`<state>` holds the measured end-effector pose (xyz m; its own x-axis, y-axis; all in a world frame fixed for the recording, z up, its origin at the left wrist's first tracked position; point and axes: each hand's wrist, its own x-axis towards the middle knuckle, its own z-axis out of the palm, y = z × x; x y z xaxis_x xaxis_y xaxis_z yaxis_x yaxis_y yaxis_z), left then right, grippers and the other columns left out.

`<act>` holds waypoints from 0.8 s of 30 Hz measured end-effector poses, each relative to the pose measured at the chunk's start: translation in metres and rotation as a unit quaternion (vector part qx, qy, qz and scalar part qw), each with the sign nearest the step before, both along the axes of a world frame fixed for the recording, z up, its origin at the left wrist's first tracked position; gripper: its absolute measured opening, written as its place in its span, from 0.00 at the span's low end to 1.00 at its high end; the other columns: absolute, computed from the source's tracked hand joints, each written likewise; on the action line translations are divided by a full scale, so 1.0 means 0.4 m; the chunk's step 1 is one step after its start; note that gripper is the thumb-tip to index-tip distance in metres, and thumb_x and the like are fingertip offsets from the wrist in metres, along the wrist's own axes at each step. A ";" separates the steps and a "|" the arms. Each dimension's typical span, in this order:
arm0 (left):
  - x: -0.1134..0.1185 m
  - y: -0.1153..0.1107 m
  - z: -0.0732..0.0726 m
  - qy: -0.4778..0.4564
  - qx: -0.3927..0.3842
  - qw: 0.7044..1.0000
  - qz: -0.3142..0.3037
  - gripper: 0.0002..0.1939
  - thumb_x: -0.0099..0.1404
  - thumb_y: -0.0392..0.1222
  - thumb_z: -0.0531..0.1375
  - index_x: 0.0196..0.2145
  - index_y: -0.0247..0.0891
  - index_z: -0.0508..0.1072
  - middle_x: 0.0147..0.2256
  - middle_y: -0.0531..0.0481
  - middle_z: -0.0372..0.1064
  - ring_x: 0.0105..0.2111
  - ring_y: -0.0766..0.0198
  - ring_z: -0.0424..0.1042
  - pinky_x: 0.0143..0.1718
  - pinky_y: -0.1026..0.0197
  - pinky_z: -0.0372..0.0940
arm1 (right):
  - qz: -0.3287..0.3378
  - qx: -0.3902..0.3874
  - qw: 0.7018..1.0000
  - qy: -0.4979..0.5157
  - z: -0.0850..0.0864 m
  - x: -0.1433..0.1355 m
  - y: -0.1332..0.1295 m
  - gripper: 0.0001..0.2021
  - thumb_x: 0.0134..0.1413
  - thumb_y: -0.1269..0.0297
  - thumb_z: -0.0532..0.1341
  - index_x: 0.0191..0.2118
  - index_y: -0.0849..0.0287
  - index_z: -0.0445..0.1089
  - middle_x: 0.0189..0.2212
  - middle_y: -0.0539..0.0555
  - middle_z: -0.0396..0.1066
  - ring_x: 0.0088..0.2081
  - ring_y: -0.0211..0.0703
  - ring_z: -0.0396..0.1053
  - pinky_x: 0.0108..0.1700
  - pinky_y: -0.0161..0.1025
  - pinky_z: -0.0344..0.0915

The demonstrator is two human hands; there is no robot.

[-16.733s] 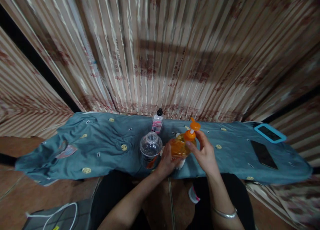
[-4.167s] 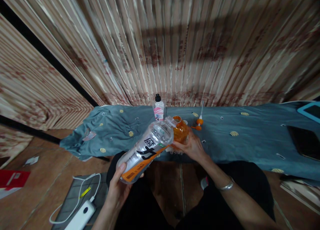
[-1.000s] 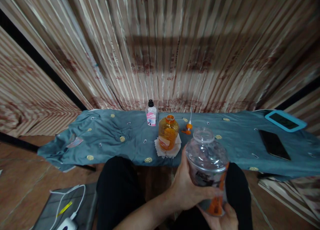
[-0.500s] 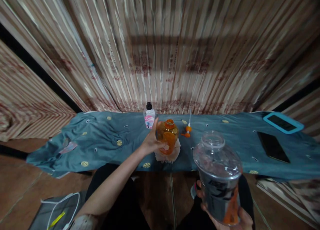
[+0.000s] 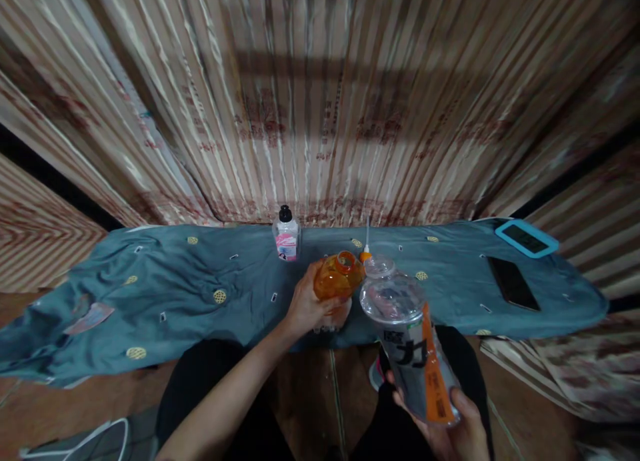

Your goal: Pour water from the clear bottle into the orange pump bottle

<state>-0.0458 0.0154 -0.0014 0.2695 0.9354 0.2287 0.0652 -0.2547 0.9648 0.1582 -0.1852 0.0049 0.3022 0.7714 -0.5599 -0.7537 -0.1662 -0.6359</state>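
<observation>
My left hand (image 5: 309, 305) is wrapped round an orange see-through bottle (image 5: 334, 279) with no cap, tilted to the right. Its open neck is close to the mouth of a large clear plastic bottle (image 5: 403, 337), which leans left in my right hand (image 5: 463, 417). That bottle carries a grey and orange label and has no cap either. A folded pinkish cloth (image 5: 336, 316) lies beneath the orange bottle. Just behind the two necks is an orange pump top (image 5: 366, 254) with a clear tube, partly hidden by the clear bottle.
On the teal cloth-covered board (image 5: 240, 267) stands a clear bottle with a black cap and pink label (image 5: 287, 235). To the right lie a black phone (image 5: 513, 284) and a blue-framed device (image 5: 527, 238). A striped curtain (image 5: 310, 114) hangs behind.
My left hand has closed round the orange bottle and tilted it right. My right hand has brought the clear bottle left and forward, close to it. The view has turned slightly right.
</observation>
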 end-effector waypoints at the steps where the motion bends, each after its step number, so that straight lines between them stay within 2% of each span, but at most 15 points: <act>1: -0.003 -0.002 0.003 0.010 -0.013 1.000 -0.009 0.37 0.53 0.49 0.76 0.56 0.39 0.68 0.54 0.42 0.75 0.56 0.48 0.76 0.61 0.45 0.69 | -0.002 0.001 1.000 -0.008 0.002 -0.004 0.002 0.28 0.32 0.40 0.78 0.42 0.46 0.84 0.41 0.61 0.81 0.39 0.53 0.81 0.42 0.41 0.77; 6: -0.017 -0.006 0.013 0.039 -0.014 0.999 -0.016 0.37 0.54 0.53 0.75 0.56 0.40 0.67 0.53 0.42 0.76 0.55 0.46 0.77 0.59 0.46 0.71 | -0.007 -0.004 1.000 -0.030 0.010 -0.017 0.012 0.26 0.31 0.40 0.78 0.41 0.42 0.83 0.40 0.56 0.81 0.37 0.52 0.81 0.40 0.43 0.78; 9: -0.023 -0.005 0.010 0.027 0.002 0.999 -0.024 0.38 0.56 0.55 0.73 0.58 0.39 0.65 0.54 0.41 0.75 0.55 0.46 0.76 0.59 0.47 0.71 | -0.003 -0.010 0.999 -0.041 0.015 -0.019 0.019 0.26 0.30 0.40 0.79 0.38 0.47 0.84 0.37 0.58 0.81 0.35 0.53 0.80 0.38 0.43 0.78; 11: -0.026 -0.005 0.006 0.025 0.013 0.999 -0.028 0.38 0.57 0.55 0.72 0.59 0.38 0.64 0.55 0.40 0.74 0.57 0.45 0.75 0.60 0.46 0.70 | -0.002 -0.014 0.999 -0.050 0.018 -0.019 0.021 0.26 0.29 0.40 0.79 0.36 0.49 0.84 0.36 0.58 0.81 0.34 0.53 0.80 0.36 0.43 0.78; 17: -0.024 -0.007 -0.003 0.034 0.005 0.999 -0.023 0.37 0.58 0.55 0.72 0.59 0.39 0.65 0.56 0.40 0.73 0.59 0.44 0.74 0.62 0.44 0.69 | -0.010 -0.023 0.996 -0.081 0.035 -0.014 0.017 0.27 0.32 0.41 0.79 0.42 0.45 0.83 0.39 0.58 0.81 0.37 0.53 0.81 0.37 0.41 0.77; 24: -0.022 -0.012 -0.008 0.053 0.005 0.998 -0.020 0.39 0.57 0.52 0.74 0.61 0.39 0.65 0.57 0.39 0.73 0.60 0.43 0.74 0.65 0.42 0.67 | -0.014 -0.041 0.994 -0.105 0.069 -0.012 0.011 0.28 0.30 0.39 0.78 0.40 0.46 0.84 0.38 0.59 0.81 0.37 0.53 0.81 0.39 0.42 0.78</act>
